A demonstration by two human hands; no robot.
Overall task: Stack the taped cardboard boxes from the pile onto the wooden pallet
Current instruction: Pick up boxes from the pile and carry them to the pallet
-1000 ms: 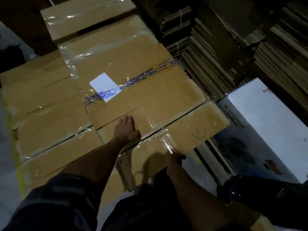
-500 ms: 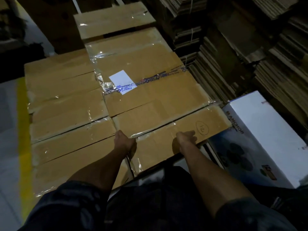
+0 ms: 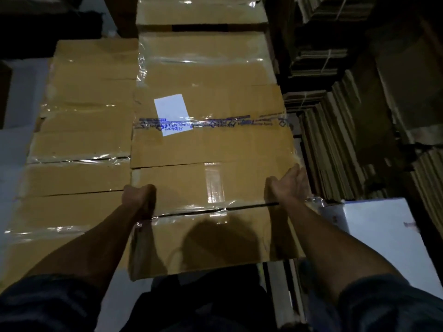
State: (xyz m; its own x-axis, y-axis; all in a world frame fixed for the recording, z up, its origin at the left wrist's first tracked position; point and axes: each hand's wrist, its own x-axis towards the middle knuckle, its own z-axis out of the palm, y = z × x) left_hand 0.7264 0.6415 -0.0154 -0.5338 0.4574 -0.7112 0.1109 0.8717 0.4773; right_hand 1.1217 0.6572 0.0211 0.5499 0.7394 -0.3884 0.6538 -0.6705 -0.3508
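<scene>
Two hands are working the same carton: I am watching my left hand (image 3: 138, 196) curled into a fist-like grip at the left end of the nearest taped box (image 3: 206, 238), fingers hooked down into the seam between it and the box behind (image 3: 203, 183), while my right hand (image 3: 288, 186) is lying more open, fingers spread along the right end near the same seam. Whether the right fingertips are actually hooked under an edge I cannot tell (the light is poor and the frame is smeared).

That nearest box is sitting at the front of the right-hand row, its near edge overhanging toward my body, with its long axis running left to right across my view, so both grips are falling at its far corners and the bulk of it is lying toward me from the hands. The labelled box (image 3: 211, 137) is lying further back in the same row, and a second row of boxes (image 3: 79, 144) is lying just beside it on the left.

I am judging that the coming move depends on keeping both ends level, since neither hand is clearly nearer.
</scene>
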